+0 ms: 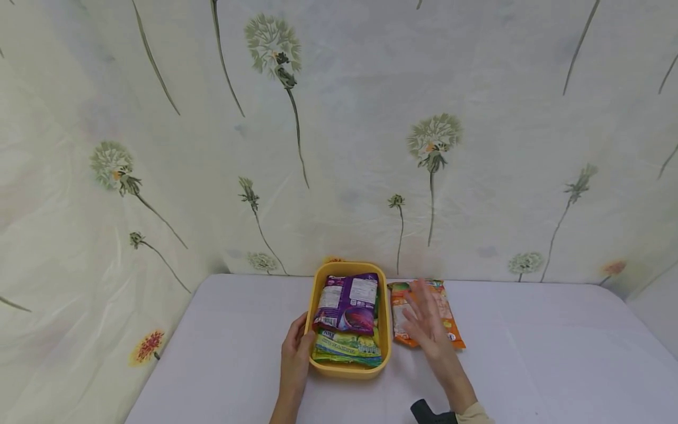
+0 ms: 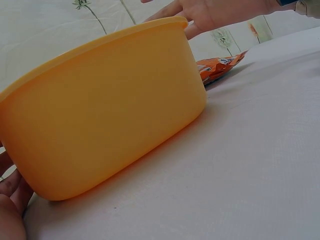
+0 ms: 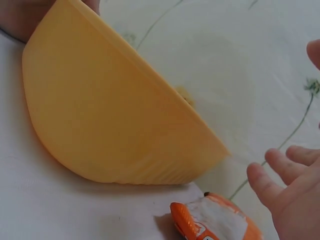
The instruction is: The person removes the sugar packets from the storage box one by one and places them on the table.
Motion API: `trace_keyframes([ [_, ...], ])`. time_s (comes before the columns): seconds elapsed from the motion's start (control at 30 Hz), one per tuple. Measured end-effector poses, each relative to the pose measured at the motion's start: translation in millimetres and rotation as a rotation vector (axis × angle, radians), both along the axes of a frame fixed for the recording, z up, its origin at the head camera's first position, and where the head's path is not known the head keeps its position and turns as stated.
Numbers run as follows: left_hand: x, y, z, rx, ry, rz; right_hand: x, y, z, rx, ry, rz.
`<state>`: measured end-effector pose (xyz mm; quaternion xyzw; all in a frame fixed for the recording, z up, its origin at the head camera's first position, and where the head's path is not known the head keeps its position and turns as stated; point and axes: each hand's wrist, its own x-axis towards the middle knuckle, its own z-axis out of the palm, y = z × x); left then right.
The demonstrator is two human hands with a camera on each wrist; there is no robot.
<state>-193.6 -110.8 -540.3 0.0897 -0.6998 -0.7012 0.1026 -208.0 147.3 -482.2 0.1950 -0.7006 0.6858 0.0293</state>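
A yellow plastic basket [image 1: 349,372] stands on the table with a purple packet [image 1: 352,303] lying over a green-and-yellow packet [image 1: 346,347] inside it. My left hand [image 1: 295,353] holds the basket's left side, fingers against the outer wall; in the left wrist view its fingers [image 2: 12,187] show at the basket's lower left edge. To the right of the basket lies an orange packet [image 1: 450,321]. Over that packet hovers my right hand [image 1: 430,330], slightly blurred, fingers spread and holding nothing. The right wrist view shows this hand [image 3: 295,185] apart from both basket and packet.
A white cloth covers the table [image 1: 529,353]. Behind it hangs a pale curtain [image 1: 344,147] printed with dandelions, close to the basket's far end. A black strap piece [image 1: 431,412] sits at my right wrist, beside a light sleeve [image 1: 474,415].
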Motion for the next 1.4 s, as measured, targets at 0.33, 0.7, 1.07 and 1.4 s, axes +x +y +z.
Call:
trace_keyframes([
  [0.33, 0.6, 0.1, -1.8, 0.005, 0.002, 0.0, 0.7, -6, -1.5, 0.013, -0.004, 0.014],
  [0.7, -1.1, -0.5, -3.3, -0.013, 0.017, -0.006, 2.1, -14, 3.2, 0.026, -0.027, 0.011],
  [1.07, -1.1, -0.2, -0.6, -0.007, 0.003, -0.002, 4.0, -20, 5.1, 0.04, -0.009, 0.052],
  [1.4, 0.0, 0.0, 0.2, -0.019, -0.006, -0.002, 7.3, -28, 11.9, 0.102, -0.092, 0.037],
])
